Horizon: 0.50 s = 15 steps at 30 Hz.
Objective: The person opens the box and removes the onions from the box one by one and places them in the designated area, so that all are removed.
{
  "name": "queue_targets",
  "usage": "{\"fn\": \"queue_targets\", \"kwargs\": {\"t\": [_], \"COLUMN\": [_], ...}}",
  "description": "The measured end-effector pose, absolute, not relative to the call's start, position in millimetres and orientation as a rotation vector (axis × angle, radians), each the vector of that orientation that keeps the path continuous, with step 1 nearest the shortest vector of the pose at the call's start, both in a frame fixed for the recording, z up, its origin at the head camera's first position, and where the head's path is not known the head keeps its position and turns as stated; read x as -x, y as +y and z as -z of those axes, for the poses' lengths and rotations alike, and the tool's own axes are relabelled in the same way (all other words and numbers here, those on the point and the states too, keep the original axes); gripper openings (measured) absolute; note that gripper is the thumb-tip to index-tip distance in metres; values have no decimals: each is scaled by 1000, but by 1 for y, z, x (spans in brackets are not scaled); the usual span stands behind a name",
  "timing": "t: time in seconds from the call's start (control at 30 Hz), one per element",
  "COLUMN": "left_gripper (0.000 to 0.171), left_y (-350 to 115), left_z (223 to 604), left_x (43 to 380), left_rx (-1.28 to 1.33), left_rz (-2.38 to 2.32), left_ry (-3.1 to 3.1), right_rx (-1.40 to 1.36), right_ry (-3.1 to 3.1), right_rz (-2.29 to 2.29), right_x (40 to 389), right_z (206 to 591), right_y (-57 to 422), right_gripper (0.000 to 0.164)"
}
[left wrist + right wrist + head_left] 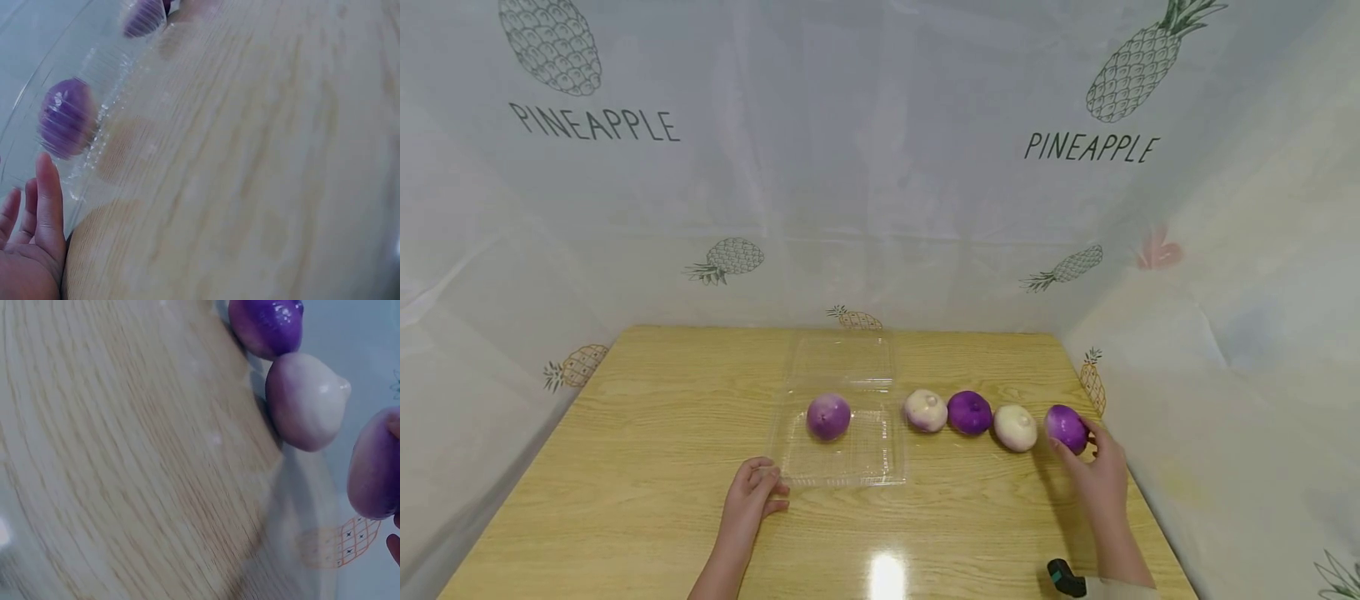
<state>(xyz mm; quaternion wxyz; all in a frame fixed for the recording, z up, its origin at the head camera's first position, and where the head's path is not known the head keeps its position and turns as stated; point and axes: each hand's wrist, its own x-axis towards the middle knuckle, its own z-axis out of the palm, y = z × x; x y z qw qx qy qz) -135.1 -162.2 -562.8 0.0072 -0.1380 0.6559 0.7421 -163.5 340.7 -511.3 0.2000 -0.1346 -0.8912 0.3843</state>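
My right hand (1101,471) grips a purple turnip (1067,429) at the right end of a row, thumb and fingers on its near and right sides. In the right wrist view this turnip (375,465) shows at the right edge, with only bits of the fingers visible. My left hand (752,492) is at the near left corner of an open clear plastic box (868,467), its fingertips right at the rim. The left wrist view shows those fingers (50,206) fairly straight. One purple turnip (828,417) sits inside the box, toward its left side.
Between box and right hand, a white turnip (925,411), a dark purple one (970,413) and another white one (1015,427) stand in a row on the wooden table (647,433). The box's lid (842,358) lies folded back. Pineapple-print sheeting (880,183) surrounds the table.
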Motion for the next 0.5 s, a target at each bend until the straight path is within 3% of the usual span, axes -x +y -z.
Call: {"fn": "queue_targets", "kwargs": {"t": [0.5], "left_gripper": [37], "left_y": [-162], "left_z": [562], "left_x": [135], "left_rx": [426], "left_rz": [-2313], "left_ry": [2058], "right_rx": [110], "right_ry": [-2582], "right_rz": [-846], "right_x": [180], "right_z": [522], "right_y": [361], "right_gripper": [64]}}
